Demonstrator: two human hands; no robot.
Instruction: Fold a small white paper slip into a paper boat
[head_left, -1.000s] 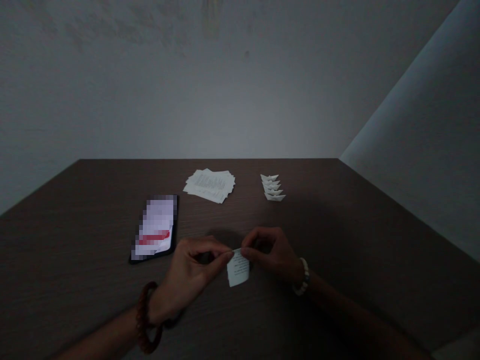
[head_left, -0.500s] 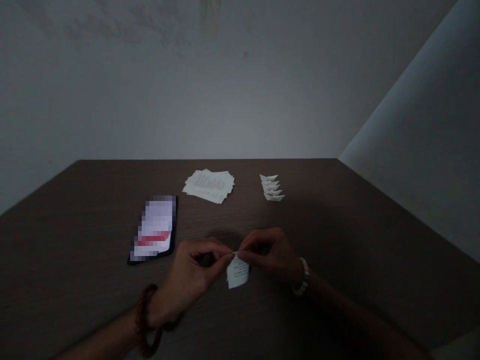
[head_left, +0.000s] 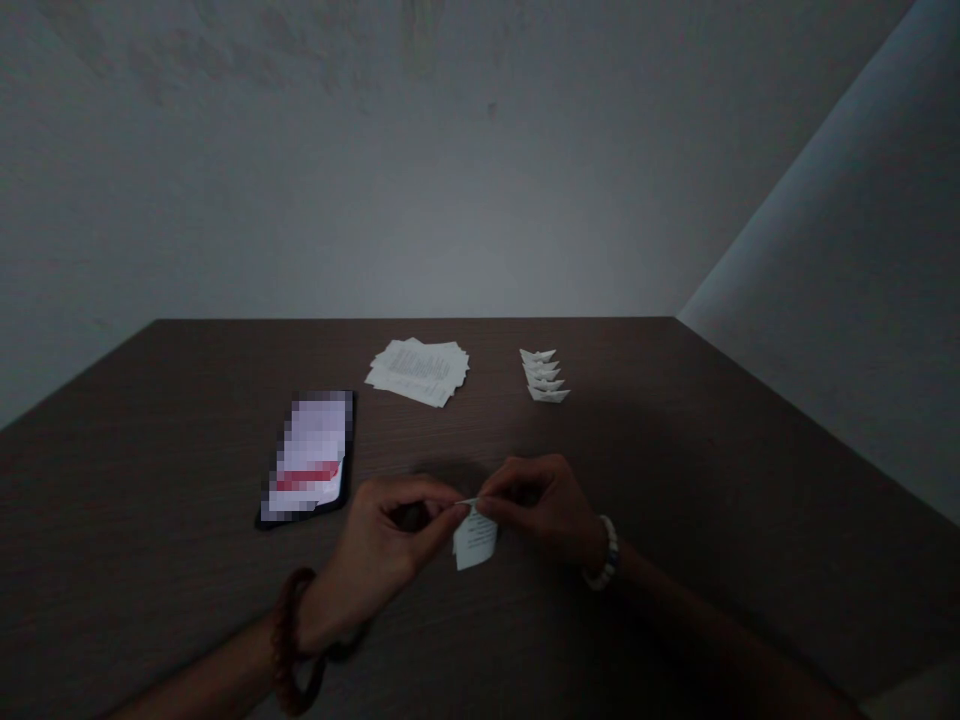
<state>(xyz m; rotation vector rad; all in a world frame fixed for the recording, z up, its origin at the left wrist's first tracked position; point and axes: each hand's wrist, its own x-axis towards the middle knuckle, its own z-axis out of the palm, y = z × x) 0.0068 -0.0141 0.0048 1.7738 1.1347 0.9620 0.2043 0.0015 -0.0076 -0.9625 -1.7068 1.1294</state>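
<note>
A small folded piece of printed paper (head_left: pixel 475 540) hangs between my two hands, low over the table. My left hand (head_left: pixel 397 530) pinches its top edge between thumb and forefinger. From the other side, my right hand (head_left: pixel 536 508) grips the same edge at the upper right corner, also in a pinch. The fingertips of both hands nearly meet along the fold. Lines of print face me on the hanging part. Several small folded paper boats (head_left: pixel 549 396) stand in a close column beyond my right hand.
A fanned stack of printed paper sheets (head_left: pixel 420 372) lies towards the back of the brown table (head_left: pixel 637 450). To the left rests a phone (head_left: pixel 311 455) with a lit, blurred screen. A grey wall (head_left: pixel 450 200) rises behind the table.
The paper's lower edge has risen slightly, and my right fingertips have shifted a little to the right along the top edge. Everything else stays put.
</note>
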